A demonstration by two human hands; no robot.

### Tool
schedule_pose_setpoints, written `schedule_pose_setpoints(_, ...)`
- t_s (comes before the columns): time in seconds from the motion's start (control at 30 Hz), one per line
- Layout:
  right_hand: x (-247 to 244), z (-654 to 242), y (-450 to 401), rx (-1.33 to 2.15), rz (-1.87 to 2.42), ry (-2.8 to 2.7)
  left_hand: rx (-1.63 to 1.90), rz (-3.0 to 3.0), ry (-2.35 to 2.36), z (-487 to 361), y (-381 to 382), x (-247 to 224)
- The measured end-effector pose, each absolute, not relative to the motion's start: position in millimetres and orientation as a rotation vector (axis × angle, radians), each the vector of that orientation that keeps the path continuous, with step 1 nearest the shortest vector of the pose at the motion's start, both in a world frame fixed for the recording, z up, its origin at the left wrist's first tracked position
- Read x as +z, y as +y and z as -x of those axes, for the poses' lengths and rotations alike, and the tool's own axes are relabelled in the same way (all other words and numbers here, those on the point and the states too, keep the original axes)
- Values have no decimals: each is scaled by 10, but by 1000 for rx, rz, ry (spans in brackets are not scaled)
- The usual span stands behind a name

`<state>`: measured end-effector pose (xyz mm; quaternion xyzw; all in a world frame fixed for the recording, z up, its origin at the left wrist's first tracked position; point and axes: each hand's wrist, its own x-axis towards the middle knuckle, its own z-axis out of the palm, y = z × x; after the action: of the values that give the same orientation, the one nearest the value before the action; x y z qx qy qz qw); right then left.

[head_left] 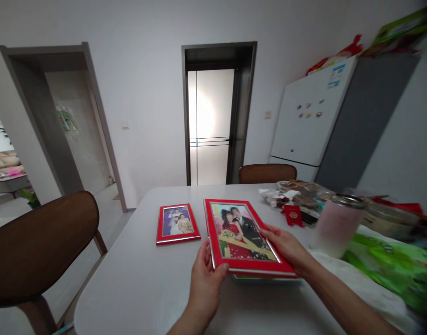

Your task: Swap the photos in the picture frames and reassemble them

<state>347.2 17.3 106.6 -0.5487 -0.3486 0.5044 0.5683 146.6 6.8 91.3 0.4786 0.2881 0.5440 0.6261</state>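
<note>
A large red picture frame (218, 251) with a silver edge, holding a photo of a couple, is tilted up between my two hands. My left hand (206, 281) grips its lower left corner, with the thumb on the front border. My right hand (286, 246) holds the right side, fingers over the border. Under its near edge, part of a flat thing with a green and grey edge (265, 279) shows; the rest is hidden. Left of it, a smaller red picture frame (160, 228) with a group photo lies on the white table (139, 279).
To the right are a pink frosted jar (335, 228), a bright green bag (391, 265), a small red packet (293, 215) and cluttered wrappers (279, 196). Brown chairs stand at the left (42, 246) and far side (267, 173). A white fridge (300, 130) stands behind.
</note>
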Motion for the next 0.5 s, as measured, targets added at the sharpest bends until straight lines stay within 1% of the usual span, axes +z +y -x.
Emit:
schedule_pose_setpoints(0.1, 1038, -3864, 274, 967, 1563, -1018, 1164, -1392, 774, -1759, 147, 659)
schedule_pose_setpoints(0.2, 877, -4042, 342, 832, 1681, -1086, 1093, -1568, 918, -1908, 194, 492)
schedule_pose_setpoints(0.37, 573, -4170, 453, 663, 1801, -1129, 995, -1748, 1075, -1890, 235, 406)
schedule_pose_setpoints(0.5, 576, -4200, 490, 431, 1906, -1167, 868, -1921, 1201, -1695, 388, 390)
